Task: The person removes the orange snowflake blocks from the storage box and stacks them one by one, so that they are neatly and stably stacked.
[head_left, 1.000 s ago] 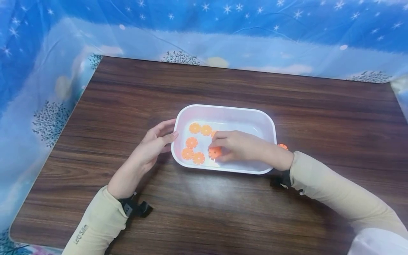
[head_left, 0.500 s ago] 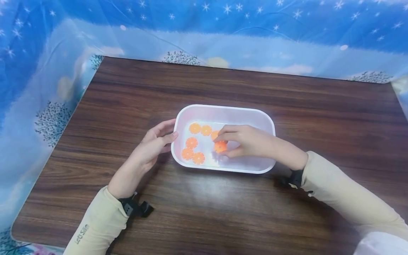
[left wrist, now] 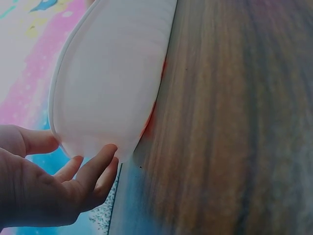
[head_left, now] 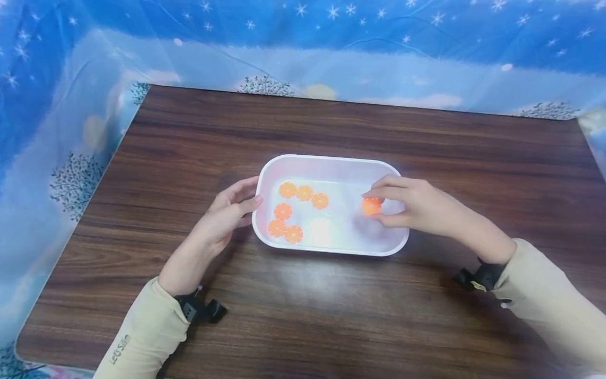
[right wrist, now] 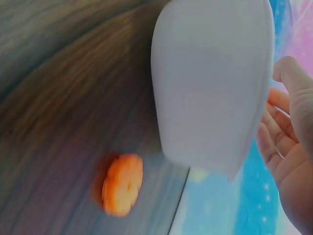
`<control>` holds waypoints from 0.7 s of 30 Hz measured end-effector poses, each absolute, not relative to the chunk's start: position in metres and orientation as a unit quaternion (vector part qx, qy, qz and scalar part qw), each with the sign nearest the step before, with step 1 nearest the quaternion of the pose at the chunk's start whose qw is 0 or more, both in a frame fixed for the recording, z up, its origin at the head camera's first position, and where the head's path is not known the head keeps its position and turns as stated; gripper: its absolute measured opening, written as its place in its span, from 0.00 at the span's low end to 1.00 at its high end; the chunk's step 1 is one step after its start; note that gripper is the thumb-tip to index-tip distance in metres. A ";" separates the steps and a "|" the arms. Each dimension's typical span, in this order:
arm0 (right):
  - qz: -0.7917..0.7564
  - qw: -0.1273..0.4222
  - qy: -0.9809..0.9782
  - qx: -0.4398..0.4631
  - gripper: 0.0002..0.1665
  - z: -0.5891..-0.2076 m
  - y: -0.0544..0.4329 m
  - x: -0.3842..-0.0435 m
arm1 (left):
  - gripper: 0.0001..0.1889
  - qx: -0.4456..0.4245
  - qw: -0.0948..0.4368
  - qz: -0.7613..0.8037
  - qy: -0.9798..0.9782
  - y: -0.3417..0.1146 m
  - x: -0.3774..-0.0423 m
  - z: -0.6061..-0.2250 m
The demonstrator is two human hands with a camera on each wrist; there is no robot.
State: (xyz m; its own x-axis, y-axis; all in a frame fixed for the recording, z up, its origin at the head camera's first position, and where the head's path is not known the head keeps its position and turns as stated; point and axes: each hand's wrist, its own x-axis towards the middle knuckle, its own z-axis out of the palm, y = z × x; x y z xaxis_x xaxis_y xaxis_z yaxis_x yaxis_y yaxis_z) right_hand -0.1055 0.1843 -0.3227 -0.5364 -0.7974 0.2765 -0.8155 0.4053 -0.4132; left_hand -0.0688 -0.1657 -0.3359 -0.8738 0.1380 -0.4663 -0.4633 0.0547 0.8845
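One tub (head_left: pixel 331 168): your left hand (head_left: pixel 224 215) grips its left end, your right hand (head_left: pixel 415 204) pinches an orange disc (head_left: pixel 371 207) at its right.

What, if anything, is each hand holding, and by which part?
The left hand holds the white tray by its left end; the right hand pinches an orange piece, apparently by opposite edges.

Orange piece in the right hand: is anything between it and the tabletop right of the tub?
Yes, the right end of the white tub: seen from the head, the held piece is inside its outline, its height unclear. Beyond that end, another orange piece lies on the tabletop.
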 end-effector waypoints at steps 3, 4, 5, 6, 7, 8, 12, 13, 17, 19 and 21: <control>0.259 0.022 -0.848 0.463 0.26 -0.321 0.196 -0.104 | 0.27 -0.117 0.221 0.676 0.693 -0.166 -0.069 -0.336; 0.262 0.026 -0.849 0.458 0.26 -0.320 0.200 -0.103 | 0.27 -0.117 0.221 0.676 0.694 -0.166 -0.068 -0.336; 0.266 0.032 -0.849 0.456 0.26 -0.320 0.204 -0.103 | 0.27 -0.115 0.220 0.675 0.694 -0.166 -0.068 -0.335; 0.271 0.039 -0.848 0.454 0.26 -0.320 0.207 -0.102 | 0.27 -0.115 0.220 0.675 0.695 -0.165 -0.068 -0.335; 0.274 0.047 -0.848 0.452 0.26 -0.320 0.211 -0.101 | 0.28 -0.114 0.220 0.674 0.696 -0.165 -0.068 -0.334; 0.278 0.053 -0.847 0.449 0.25 -0.320 0.214 -0.101 | 0.28 -0.113 0.220 0.673 0.697 -0.165 -0.068 -0.334; 0.289 0.075 -0.852 0.430 0.20 -0.321 0.226 -0.098 | 0.28 -0.114 0.220 0.673 0.697 -0.165 -0.068 -0.333; 0.288 0.078 -0.854 0.425 0.20 -0.321 0.228 -0.098 | 0.28 -0.115 0.221 0.673 0.696 -0.165 -0.068 -0.334; 0.278 0.076 -0.865 0.411 0.21 -0.326 0.239 -0.094 | 0.27 -0.118 0.225 0.672 0.696 -0.165 -0.069 -0.334; 0.269 0.077 -0.870 0.406 0.23 -0.329 0.243 -0.092 | 0.27 -0.120 0.228 0.671 0.696 -0.165 -0.069 -0.334; 0.261 0.080 -0.875 0.401 0.25 -0.332 0.246 -0.090 | 0.27 -0.122 0.229 0.670 0.696 -0.165 -0.069 -0.334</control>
